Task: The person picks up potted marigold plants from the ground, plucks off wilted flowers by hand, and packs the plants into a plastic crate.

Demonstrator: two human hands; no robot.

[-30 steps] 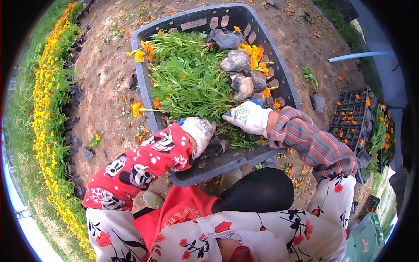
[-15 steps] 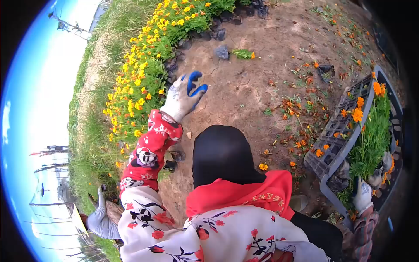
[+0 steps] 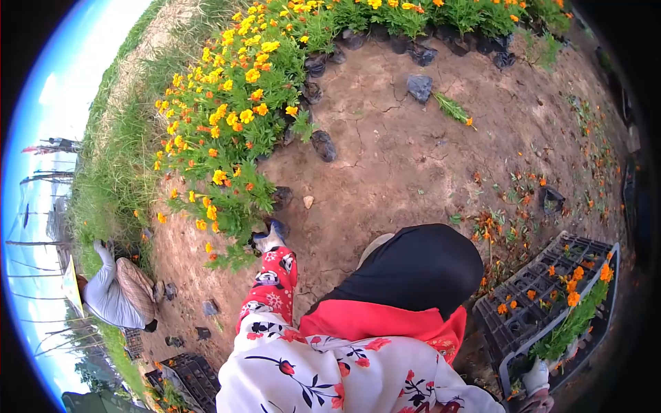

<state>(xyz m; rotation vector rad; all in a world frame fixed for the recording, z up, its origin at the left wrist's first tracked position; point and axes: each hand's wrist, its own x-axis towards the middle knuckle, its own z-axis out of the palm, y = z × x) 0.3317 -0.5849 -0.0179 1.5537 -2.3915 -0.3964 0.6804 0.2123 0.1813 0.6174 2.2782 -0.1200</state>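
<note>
My left hand (image 3: 269, 238), in a white glove with blue fingers and a red patterned sleeve, is low beside the nearest marigold plant (image 3: 231, 199). Its fingers curl at the dark bag around the plant's base, partly hidden by leaves. At the lower right, my right hand (image 3: 536, 379), also in a white glove, is at the near end of a dark plastic crate (image 3: 508, 358) and seems closed on its rim. Inside the crate lie green marigold plants (image 3: 575, 320) with orange flowers.
Rows of bagged marigolds (image 3: 413, 20) curve along the left and top. A loose dark bag (image 3: 419, 88) and a cut marigold stem (image 3: 452, 109) lie on bare soil (image 3: 385, 158). A crouching co-worker (image 3: 120, 292) is at the left, near another crate (image 3: 189, 375).
My left hand has come down from above the soil to a marigold's base, its fingers now curled. The view has shifted, bringing the second crate into sight. My right hand remains at the crate.
</note>
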